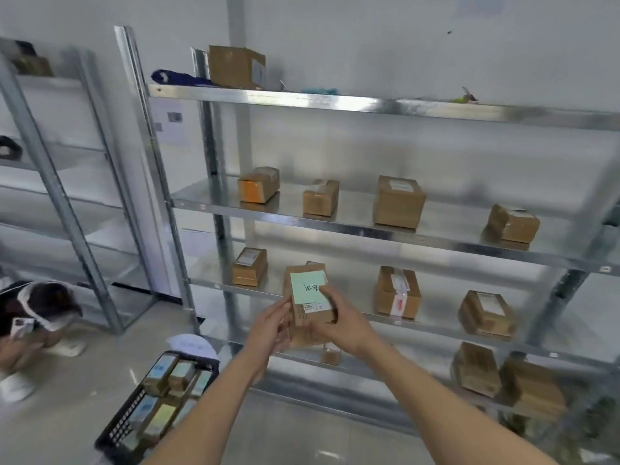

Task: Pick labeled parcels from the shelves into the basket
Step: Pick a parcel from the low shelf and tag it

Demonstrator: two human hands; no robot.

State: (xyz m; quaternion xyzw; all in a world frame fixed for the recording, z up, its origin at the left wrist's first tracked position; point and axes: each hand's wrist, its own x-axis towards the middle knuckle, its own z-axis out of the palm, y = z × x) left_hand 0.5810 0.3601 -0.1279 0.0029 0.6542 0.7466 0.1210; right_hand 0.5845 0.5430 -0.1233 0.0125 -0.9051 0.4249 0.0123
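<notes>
A small brown cardboard parcel (303, 318) with a pale green handwritten note and a white barcode label is held up in front of the metal shelves (369, 226). My left hand (270, 327) grips its left side and my right hand (339, 322) grips its right side, thumb on the green note. A black plastic basket (117, 427) stands on the floor at lower left, below my left forearm, with several labeled parcels in it.
Several more cardboard parcels sit spaced along the shelf levels, such as one (250, 267) left of my hands and one (397, 293) to the right. A second shelf unit (60, 196) stands at left. Another person (37, 317) crouches on the floor at far left.
</notes>
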